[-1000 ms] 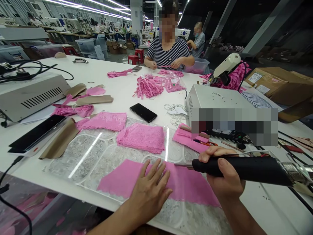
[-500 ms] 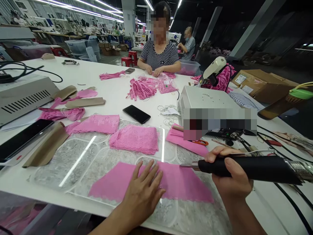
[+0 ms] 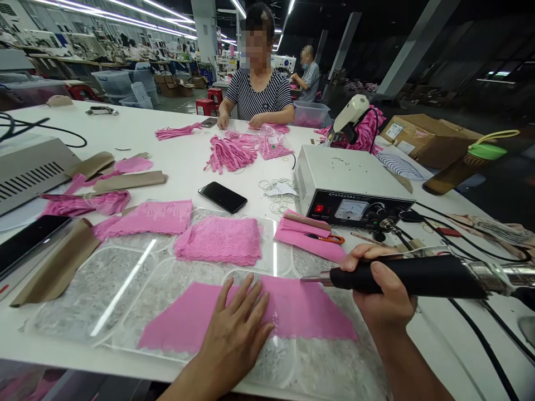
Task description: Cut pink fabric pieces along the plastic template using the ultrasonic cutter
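My left hand (image 3: 238, 328) lies flat with fingers apart on a pink lace-edged fabric piece (image 3: 309, 312), which is spread on a clear patterned mat (image 3: 137, 295). In my right hand (image 3: 387, 295) is an ultrasonic welding gun (image 3: 422, 277), gripped by its thick black handle. Its slim metal tip points left, at the upper edge of the fabric; whether it touches cannot be made out. Just beyond lie a stack of pink lace pieces (image 3: 219, 239) and another lace pile (image 3: 152, 217). Orange-handled scissors (image 3: 330, 238) rest on a folded pink piece (image 3: 292, 236) near the gun's tip.
A metered control box (image 3: 355, 172) stands behind my right hand, with cables (image 3: 480, 328) trailing right. A phone (image 3: 223, 196), pink strips (image 3: 229, 153) and a green-lidded bottle (image 3: 463, 167) lie about the table. Opposite sits a person in a striped top (image 3: 261, 97), handling pink material.
The view has swung slightly right, so everything sits further left. My hands, the gun and the fabric keep the same arrangement. The hands of the person opposite have moved apart.
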